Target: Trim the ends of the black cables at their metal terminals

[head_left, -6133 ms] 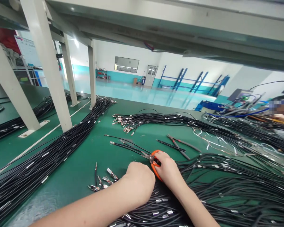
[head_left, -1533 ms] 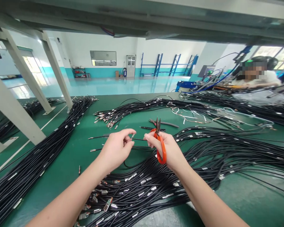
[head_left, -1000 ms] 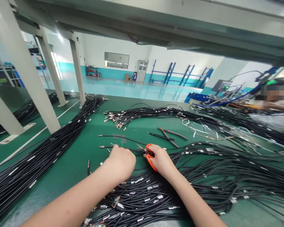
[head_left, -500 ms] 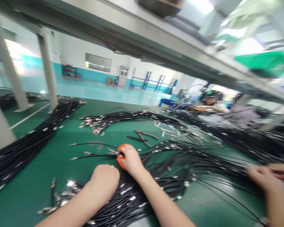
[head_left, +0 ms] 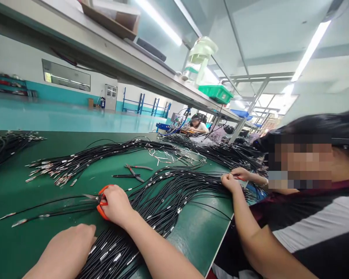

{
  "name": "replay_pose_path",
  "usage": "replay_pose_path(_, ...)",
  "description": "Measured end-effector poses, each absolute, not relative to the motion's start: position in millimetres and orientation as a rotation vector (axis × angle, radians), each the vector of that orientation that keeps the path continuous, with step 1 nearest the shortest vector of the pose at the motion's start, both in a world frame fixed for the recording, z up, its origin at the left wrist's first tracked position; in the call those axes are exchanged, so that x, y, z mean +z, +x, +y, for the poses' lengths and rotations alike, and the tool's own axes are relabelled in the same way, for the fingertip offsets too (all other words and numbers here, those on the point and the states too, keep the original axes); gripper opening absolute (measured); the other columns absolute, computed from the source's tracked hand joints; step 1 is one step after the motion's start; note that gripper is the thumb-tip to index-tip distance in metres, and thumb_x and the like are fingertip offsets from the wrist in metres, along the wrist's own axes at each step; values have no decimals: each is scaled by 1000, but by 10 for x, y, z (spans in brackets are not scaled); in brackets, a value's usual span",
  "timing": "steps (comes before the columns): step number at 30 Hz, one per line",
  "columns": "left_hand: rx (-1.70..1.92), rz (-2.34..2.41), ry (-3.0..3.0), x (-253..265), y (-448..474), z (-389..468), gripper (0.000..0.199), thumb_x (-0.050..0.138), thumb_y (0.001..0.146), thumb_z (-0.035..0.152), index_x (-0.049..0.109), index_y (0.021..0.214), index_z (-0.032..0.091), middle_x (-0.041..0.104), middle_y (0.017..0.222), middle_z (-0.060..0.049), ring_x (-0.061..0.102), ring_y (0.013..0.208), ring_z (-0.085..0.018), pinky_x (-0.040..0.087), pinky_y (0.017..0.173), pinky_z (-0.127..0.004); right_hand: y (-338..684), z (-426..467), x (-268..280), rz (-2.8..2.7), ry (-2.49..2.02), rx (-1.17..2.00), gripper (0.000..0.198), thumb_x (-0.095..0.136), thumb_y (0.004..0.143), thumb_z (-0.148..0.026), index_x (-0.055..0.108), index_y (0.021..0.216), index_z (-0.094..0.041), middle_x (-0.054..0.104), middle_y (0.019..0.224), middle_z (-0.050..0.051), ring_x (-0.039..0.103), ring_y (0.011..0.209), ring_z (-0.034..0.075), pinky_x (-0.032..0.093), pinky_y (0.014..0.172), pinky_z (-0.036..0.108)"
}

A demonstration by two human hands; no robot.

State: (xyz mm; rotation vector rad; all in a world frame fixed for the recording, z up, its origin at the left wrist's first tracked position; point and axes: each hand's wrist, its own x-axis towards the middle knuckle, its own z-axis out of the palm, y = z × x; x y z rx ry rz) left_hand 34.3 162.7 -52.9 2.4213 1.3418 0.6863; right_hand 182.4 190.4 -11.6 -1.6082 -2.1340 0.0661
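Orange-handled scissors [head_left: 101,212] are gripped in my right hand [head_left: 116,203], their blades pointing left and slightly apart. Two loose black cables [head_left: 61,212] with stripped, light-coloured ends stretch leftward near the blades. My left hand [head_left: 71,242] is curled closed at the lower left, beside a thick bundle of black cables [head_left: 113,248] with white labels; its fingers face away, so whatever they hold is hidden. A second fan of labelled black cables [head_left: 163,192] runs from under my right forearm toward the right.
Red-handled pliers [head_left: 138,167] and a black pen-like tool [head_left: 125,176] lie beyond my right hand. Behind them is another cable bundle [head_left: 104,149]. A co-worker's hands [head_left: 231,181] hold the cables at right. A shelf beam [head_left: 119,58] crosses above the table.
The view has swung right, bringing the co-worker beside me into sight. My right hand keeps the scissors; my left hand stays closed near the cable bundle.
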Motion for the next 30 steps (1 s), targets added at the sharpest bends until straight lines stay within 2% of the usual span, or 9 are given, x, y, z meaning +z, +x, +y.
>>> replay_pose_path(5,843,1296,2100,-195,359,1630,20,58,61,29,54,44,21,55,47,-3,51,46,-18,30,46,-24,1877,1874,-27,-1856,-1570,242,10,46,74,-27,50,72,-19,62,75,3,56,66,16,41,60,23)
replay_pose_path(8,1055,1210,1692,90,386,1649,19,57,68,37,63,66,19,64,66,-6,58,62,-20,41,56,-26,1901,1836,27,-1744,-1468,396,17,38,79,-29,48,71,-18,59,72,4,54,67,15,41,61,24)
replay_pose_path(10,1260,1206,1302,198,378,1724,32,52,73,42,61,86,15,65,83,-10,61,73,-19,46,62,-27,1923,1829,42,-1713,-1404,500,18,39,78,-31,47,69,-17,55,66,3,51,61,14,40,58,25)
replay_pose_path(12,1504,1063,957,234,335,1815,35,55,72,43,58,90,13,63,92,-11,60,83,-18,47,70,-28,1945,1828,44,-1715,-1349,589,19,42,76,-33,49,69,-17,51,61,1,46,56,14,37,55,25)
replay_pose_path(16,1744,875,675,214,229,1900,31,59,72,39,58,87,12,63,82,-7,60,76,-14,46,73,-28,1971,1802,62,-1712,-1381,761,20,53,70,-36,53,63,-17,48,56,-1,42,53,13,33,53,25)
replay_pose_path(19,1640,795,741,208,228,1866,26,60,72,36,59,83,12,58,66,-1,54,60,-10,43,62,-25,1992,1764,116,-1669,-1382,852,21,56,70,-37,57,65,-16,52,59,0,45,57,14,35,57,26)
replay_pose_path(22,1367,698,940,221,299,1788,21,58,74,32,61,77,11,47,52,4,42,48,-7,32,51,-22,2019,1709,206,-1513,-1293,885,25,59,71,-40,60,76,-15,58,71,2,48,66,15,37,64,27)
replay_pose_path(26,1053,658,1153,223,411,1671,20,53,78,28,61,73,11,40,46,5,32,45,-7,24,49,-23,2020,1621,322,-1384,-1153,913,26,60,73,-40,61,80,-16,58,71,1,46,63,12,37,64,25)
replay_pose_path(30,845,672,1312,231,475,1570,22,48,80,26,63,76,10,39,45,5,30,45,-7,22,49,-23,1997,1571,375,-1354,-1064,946,19,62,72,-33,59,70,-15,54,64,-2,46,61,10,37,63,24)
